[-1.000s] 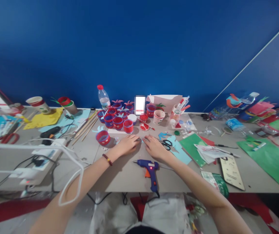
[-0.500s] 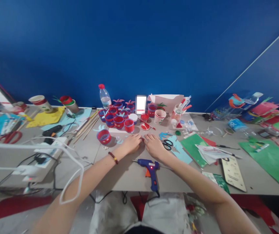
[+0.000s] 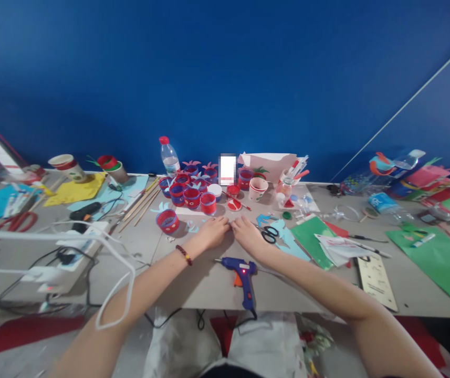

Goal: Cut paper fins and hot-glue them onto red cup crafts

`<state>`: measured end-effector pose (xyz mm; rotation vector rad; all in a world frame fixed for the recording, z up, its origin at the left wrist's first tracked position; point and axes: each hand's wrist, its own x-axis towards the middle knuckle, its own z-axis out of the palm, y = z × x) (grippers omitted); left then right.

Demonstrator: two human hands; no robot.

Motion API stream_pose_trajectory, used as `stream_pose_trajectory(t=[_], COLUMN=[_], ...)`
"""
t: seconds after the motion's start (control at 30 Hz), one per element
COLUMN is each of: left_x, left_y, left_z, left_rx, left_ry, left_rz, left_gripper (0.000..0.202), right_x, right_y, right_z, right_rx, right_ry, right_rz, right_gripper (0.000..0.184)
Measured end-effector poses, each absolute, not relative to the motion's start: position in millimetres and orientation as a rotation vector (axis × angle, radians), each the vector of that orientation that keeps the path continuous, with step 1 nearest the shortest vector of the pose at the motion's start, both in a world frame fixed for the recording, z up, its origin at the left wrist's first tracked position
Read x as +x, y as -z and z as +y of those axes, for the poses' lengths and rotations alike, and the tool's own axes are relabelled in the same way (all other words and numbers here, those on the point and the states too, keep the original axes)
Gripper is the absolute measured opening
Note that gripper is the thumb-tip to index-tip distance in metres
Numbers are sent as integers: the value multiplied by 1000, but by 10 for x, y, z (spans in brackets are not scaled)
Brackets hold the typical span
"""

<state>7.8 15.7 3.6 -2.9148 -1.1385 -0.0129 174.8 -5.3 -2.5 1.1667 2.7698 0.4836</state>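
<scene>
My left hand [image 3: 215, 233] and my right hand [image 3: 246, 234] rest low over the tabletop, fingertips almost meeting. Both have their fingers curled down, and whatever they pinch is too small or hidden to make out. A blue hot glue gun [image 3: 241, 266] lies just below them, its nozzle to the left and a red light on. Black-handled scissors [image 3: 270, 234] are beside my right hand. Left of my left hand stands a red and blue paper cup [image 3: 167, 221] with a light blue leafy top. A red-painted lid [image 3: 234, 205] and a brush [image 3: 246, 206] lie beyond my fingers.
Several red and blue cups [image 3: 191, 198] cluster at the back by a plastic bottle [image 3: 168, 156]. Wooden sticks [image 3: 140, 206] and a power strip [image 3: 75, 262] with cables are at left. Green paper [image 3: 441, 268] and a water bottle [image 3: 390, 206] lie at right.
My right hand has shifted very slightly left, its fingers drawn in a little more. My left hand has hardly moved, and the things on the table keep their places.
</scene>
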Motion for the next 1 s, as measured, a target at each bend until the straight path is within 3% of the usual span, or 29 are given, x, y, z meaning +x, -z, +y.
stream_pose_trajectory(t=[0.37,0.53,0.73,1.0], left_x=[67,23,-51,48], left_y=[-57,-73,16,-105], left_z=[162,186,215,163], left_rx=[-2919,-2948,-2971,-2950], left_ry=[-20,-38,103,9], left_rz=[-1145,-1132,-1094,-1171], left_gripper=[25,26,27,26], right_x=[1791,1950,2069,1974], right_y=[-69,-246,-78,-57], right_z=[-133,-64,56,27], right_rx=[1042,1155,1384,1352], right_ry=[-432,-183,118,-4], right_rz=[2754,2754,2753,2746], right_gripper=[30,37,49,47])
